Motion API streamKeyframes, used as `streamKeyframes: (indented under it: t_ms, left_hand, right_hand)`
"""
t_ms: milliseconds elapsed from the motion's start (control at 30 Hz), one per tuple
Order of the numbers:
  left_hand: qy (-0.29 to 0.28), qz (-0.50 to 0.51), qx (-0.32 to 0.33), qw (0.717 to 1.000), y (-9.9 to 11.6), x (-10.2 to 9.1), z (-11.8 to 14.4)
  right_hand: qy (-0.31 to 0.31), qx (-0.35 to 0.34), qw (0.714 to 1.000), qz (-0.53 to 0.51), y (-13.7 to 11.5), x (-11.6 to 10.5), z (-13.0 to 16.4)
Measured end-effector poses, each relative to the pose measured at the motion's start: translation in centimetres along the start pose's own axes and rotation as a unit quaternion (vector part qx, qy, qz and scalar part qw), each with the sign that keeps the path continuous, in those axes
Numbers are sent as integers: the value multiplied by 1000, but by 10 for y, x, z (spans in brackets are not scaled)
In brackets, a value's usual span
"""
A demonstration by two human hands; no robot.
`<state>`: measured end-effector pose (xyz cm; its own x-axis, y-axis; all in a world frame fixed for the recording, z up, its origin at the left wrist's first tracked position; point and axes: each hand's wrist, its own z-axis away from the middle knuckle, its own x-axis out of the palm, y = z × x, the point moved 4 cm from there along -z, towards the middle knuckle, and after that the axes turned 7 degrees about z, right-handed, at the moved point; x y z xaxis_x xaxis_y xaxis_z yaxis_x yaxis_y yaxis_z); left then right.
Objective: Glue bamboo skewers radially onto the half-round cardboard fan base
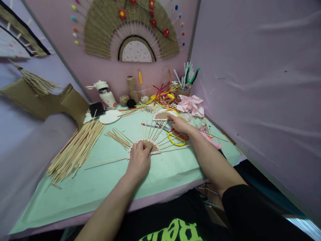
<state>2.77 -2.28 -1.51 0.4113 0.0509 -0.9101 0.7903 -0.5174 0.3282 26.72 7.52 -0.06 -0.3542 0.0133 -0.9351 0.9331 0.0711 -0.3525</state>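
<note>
My left hand (pixel 140 155) presses on a cardboard half-circle (pixel 154 147) with a pink-dotted white rim, its fingers curled over the left part. Thin wooden sticks (pixel 152 131) fan out from this piece to the back and both sides. Farther back, my right hand (pixel 178 122) has its thumb and fingers closed at the right end of a second cardboard half-circle (pixel 162 115), also edged in white. Its fingertips partly cover that piece. Between the two pieces lie yellow-handled scissors (pixel 177 139) and a red-tipped pen (pixel 147 125), beneath or beside the sticks.
A large pile of sticks (pixel 77 147) lies at left, with a smaller bundle (pixel 117 139) nearer. Behind are a white bottle (pixel 108 98), a twine roll (pixel 132 88), coloured pipe cleaners (pixel 163 95), crumpled pink cloth (pixel 191 105) and a holder (pixel 184 91) with green-handled pliers (pixel 192 76). Walls enclose the table.
</note>
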Motion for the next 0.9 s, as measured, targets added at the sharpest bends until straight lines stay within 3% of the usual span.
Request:
streamKeyframes:
  t_ms: [900]
  left_hand:
    - [13,59,7,998,-1,-3,-1]
  right_hand:
    - [-2,24,1000,-8,3,-6,8]
